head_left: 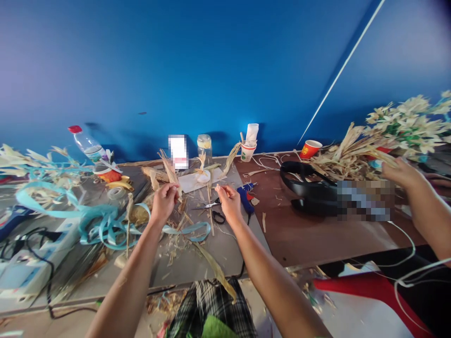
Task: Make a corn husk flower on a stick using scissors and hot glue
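Observation:
My left hand [165, 203] is closed in a pinch over the grey table. Pale dried husk strips [169, 170] rise just beyond its fingertips; whether they are gripped or lie behind is unclear. A short way to the right, my right hand [229, 203] pinches too, with a tiny pale bit at its fingertips that is too small to name. Between and beyond the hands, a husk flower [202, 164] stands in a small white base [203, 176]. Scissors with black handles [217, 216] lie beside my right hand, and a blue glue gun [245, 197] is to its right.
Light-blue ribbon [102, 225] and a power strip [38, 263] lie at left, near a tilted bottle [86, 143]. A jar [204, 143] and paper cup [248, 151] stand by the wall. At right are black headphones [310, 192], a husk pile [341, 157] and another person's hand [405, 173].

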`<action>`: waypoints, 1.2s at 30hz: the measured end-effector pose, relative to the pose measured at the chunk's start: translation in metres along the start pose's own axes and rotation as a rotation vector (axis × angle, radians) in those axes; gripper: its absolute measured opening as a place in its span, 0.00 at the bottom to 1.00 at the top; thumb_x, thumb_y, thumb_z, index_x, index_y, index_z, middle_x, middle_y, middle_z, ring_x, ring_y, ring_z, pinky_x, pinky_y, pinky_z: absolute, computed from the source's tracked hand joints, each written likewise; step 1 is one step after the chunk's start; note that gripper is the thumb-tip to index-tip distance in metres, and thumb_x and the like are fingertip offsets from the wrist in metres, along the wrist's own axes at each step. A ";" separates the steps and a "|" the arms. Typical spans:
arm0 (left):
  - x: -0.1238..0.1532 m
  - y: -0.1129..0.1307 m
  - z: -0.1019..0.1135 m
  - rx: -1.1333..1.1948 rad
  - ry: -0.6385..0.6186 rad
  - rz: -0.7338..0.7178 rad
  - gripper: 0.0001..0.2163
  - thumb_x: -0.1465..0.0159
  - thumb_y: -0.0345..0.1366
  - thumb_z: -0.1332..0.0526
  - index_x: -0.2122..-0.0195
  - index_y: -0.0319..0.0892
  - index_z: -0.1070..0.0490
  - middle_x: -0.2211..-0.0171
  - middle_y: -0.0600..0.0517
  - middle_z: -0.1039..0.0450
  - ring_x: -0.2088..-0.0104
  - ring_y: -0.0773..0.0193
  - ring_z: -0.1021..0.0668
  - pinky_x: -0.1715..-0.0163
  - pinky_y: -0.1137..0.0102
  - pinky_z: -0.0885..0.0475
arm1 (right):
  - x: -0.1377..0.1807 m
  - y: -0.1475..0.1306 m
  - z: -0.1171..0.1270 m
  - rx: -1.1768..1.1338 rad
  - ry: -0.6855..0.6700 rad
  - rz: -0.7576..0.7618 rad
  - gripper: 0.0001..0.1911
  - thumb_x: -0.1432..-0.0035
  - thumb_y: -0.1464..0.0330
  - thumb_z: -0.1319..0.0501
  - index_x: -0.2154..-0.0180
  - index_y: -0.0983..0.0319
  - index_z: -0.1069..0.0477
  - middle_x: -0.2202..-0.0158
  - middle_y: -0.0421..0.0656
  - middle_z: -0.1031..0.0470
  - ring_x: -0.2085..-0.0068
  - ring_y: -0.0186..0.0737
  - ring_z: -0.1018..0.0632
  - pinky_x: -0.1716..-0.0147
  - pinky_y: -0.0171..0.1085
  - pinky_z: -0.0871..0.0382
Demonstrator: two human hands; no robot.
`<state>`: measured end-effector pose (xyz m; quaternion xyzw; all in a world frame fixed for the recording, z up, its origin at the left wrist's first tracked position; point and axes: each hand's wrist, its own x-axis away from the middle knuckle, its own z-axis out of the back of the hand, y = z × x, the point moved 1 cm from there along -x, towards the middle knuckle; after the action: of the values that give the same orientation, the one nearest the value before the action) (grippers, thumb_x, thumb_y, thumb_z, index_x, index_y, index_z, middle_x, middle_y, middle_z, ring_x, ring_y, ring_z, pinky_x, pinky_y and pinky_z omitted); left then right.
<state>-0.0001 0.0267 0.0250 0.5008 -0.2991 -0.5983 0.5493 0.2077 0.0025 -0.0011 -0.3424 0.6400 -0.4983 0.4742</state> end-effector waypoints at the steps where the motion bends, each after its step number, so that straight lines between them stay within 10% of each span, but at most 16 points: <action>1: 0.002 0.000 -0.004 -0.026 -0.042 -0.020 0.12 0.42 0.40 0.46 0.64 0.40 0.29 0.80 0.55 0.34 0.82 0.69 0.33 0.80 0.75 0.37 | 0.001 -0.001 0.000 0.025 -0.023 0.009 0.16 0.48 0.56 0.43 0.74 0.63 0.31 0.79 0.38 0.36 0.75 0.32 0.36 0.76 0.32 0.43; 11: 0.020 -0.009 -0.029 -0.348 -0.298 -0.306 0.10 0.40 0.37 0.47 0.72 0.42 0.28 0.71 0.48 0.26 0.69 0.62 0.27 0.66 0.70 0.36 | 0.004 0.000 0.000 0.105 -0.019 0.045 0.15 0.46 0.58 0.44 0.71 0.64 0.30 0.76 0.41 0.32 0.72 0.36 0.32 0.73 0.33 0.39; 25: 0.006 -0.015 0.008 -0.316 0.164 -0.341 0.10 0.39 0.34 0.47 0.64 0.39 0.27 0.69 0.49 0.28 0.67 0.64 0.28 0.65 0.71 0.34 | 0.018 -0.003 -0.012 0.485 -0.388 0.350 0.07 0.45 0.69 0.42 0.72 0.62 0.26 0.70 0.43 0.29 0.68 0.36 0.29 0.66 0.34 0.37; 36: 0.014 -0.018 -0.002 -0.319 0.045 -0.297 0.12 0.37 0.38 0.48 0.69 0.39 0.28 0.77 0.51 0.29 0.75 0.67 0.28 0.73 0.74 0.36 | 0.027 0.002 -0.020 0.768 -0.509 0.458 0.06 0.47 0.67 0.37 0.74 0.60 0.24 0.71 0.43 0.27 0.64 0.41 0.30 0.60 0.39 0.40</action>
<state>-0.0032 0.0182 0.0040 0.4595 -0.1111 -0.7011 0.5338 0.1806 -0.0155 -0.0096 -0.1049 0.3340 -0.4815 0.8035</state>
